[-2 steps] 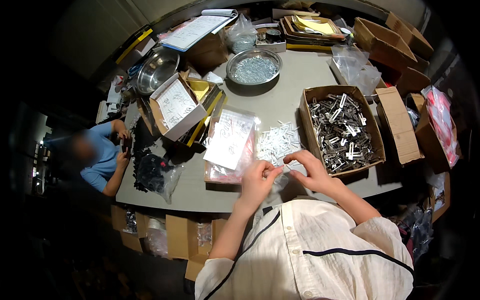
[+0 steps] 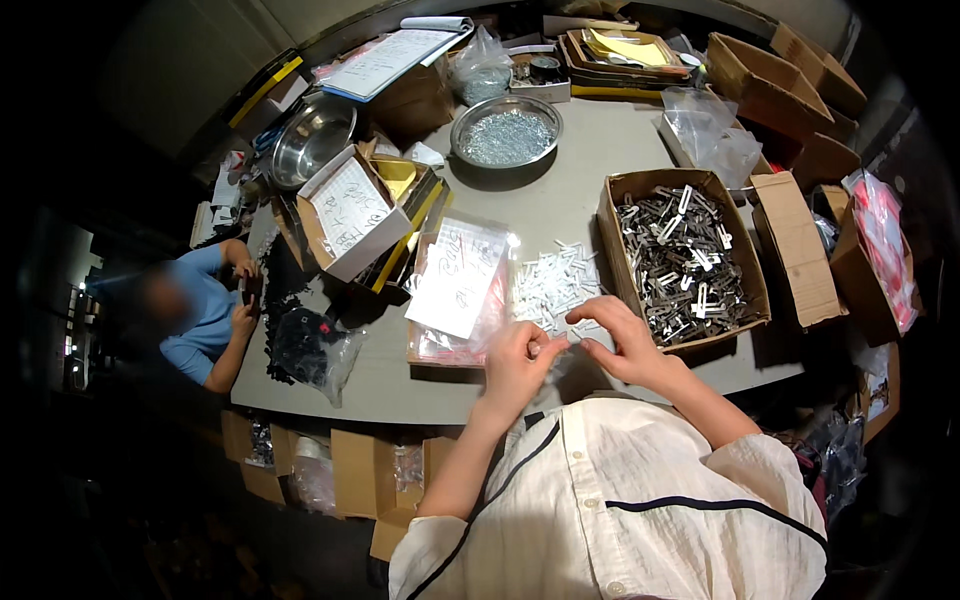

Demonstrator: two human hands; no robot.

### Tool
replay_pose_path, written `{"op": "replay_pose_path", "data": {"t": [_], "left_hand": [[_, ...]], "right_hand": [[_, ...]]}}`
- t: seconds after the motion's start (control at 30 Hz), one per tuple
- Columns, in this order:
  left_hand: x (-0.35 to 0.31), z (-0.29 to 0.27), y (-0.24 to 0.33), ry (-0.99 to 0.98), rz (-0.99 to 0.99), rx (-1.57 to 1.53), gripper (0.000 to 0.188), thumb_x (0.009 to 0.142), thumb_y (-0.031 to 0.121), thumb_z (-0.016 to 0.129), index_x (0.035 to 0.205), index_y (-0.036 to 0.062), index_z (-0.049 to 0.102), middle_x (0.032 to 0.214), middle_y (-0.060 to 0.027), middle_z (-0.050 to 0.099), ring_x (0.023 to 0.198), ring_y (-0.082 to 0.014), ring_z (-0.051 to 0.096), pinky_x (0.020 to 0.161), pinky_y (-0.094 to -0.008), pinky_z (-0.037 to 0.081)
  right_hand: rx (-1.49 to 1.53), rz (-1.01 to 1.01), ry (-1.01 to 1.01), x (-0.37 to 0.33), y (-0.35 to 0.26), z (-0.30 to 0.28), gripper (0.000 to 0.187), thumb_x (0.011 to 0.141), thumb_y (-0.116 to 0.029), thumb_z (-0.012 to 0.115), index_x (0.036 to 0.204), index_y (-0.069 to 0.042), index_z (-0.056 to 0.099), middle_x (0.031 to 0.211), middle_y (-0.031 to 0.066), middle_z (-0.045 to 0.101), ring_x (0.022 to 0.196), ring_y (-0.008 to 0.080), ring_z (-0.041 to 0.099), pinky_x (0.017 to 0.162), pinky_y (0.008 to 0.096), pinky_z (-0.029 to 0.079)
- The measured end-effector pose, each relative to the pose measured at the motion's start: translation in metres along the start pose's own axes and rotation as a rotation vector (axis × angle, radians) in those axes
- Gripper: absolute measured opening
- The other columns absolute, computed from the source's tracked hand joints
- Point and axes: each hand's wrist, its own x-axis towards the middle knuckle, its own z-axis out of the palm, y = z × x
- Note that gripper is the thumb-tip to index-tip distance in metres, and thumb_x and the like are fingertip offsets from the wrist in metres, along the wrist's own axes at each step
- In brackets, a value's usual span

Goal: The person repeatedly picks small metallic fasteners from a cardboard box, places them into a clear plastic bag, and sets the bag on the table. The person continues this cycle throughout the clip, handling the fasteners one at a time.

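My left hand point(image 2: 515, 362) is closed in a pinch over the table's near edge. A tiny pale piece shows at its fingertips, too small to name. My right hand point(image 2: 628, 345) faces it closely, fingers curved, with thumb and forefinger apart; nothing shows clearly between them. Just beyond both hands lies a heap of small white strips point(image 2: 555, 285). Right of the heap, a cardboard box point(image 2: 612, 235) holds many metal hair clips point(image 2: 685, 265). Under and beside my hands is a crumpled clear plastic bag point(image 2: 572, 370).
Left of the heap lie bagged pink pieces under a paper sheet point(image 2: 455, 290). A steel bowl point(image 2: 457, 150) of small metal parts stands farther back. Open cartons point(image 2: 800, 250) crowd the right side. At far left a person in blue point(image 2: 205, 315) holds a small dark object.
The left fingertips and the tiny piece shift very slightly. Both hands otherwise keep their places.
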Motion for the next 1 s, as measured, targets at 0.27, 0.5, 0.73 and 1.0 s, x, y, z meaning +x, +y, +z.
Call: {"op": "replay_pose_path", "data": {"t": [0.27,0.5,0.73,1.0], "left_hand": [[-0.003,0.015,-0.016,-0.058,0.182,0.041,0.038,0.071,0.011,0.084,0.099,0.0029,0.060,0.092,-0.0125,0.062,0.087,-0.0300,0.062,0.075,-0.0415,0.050],[-0.021,0.035,-0.051,-0.208,0.161,0.251,0.040,0.075,0.004,0.076,0.109,0.0017,0.056,0.107,-0.0182,0.062,0.106,-0.0390,0.059,0.089,-0.0476,0.048],[-0.034,0.044,-0.050,-0.196,-0.242,-0.048,0.036,0.080,0.006,0.077,0.109,0.0024,0.056,0.092,-0.0158,0.069,0.092,-0.0361,0.069,0.081,-0.0454,0.052],[-0.047,0.047,-0.057,-0.154,-0.261,-0.138,0.045,0.080,0.010,0.080,0.119,0.0036,0.058,0.093,-0.0105,0.067,0.090,-0.0273,0.068,0.081,-0.0384,0.053]], "right_hand": [[-0.247,-0.106,-0.254,0.001,-0.003,0.000,0.050,0.068,-0.006,0.063,0.117,-0.009,0.071,0.130,0.0115,0.062,0.135,0.0379,0.047,0.121,0.0635,0.017],[-0.053,-0.007,-0.353,-0.016,0.015,0.018,0.049,0.067,-0.010,0.064,0.116,-0.013,0.073,0.133,0.0123,0.062,0.134,0.0372,0.048,0.118,0.0617,0.022],[-0.560,0.146,-0.019,-0.012,0.060,0.046,0.025,0.072,-0.004,0.067,0.096,-0.003,0.060,0.095,0.0192,0.060,0.094,0.0391,0.061,0.082,0.0482,0.049],[-0.753,0.179,-0.102,-0.015,0.081,0.061,0.014,0.077,-0.004,0.063,0.090,-0.003,0.059,0.088,0.0187,0.062,0.079,0.0373,0.065,0.068,0.0487,0.052]]}}
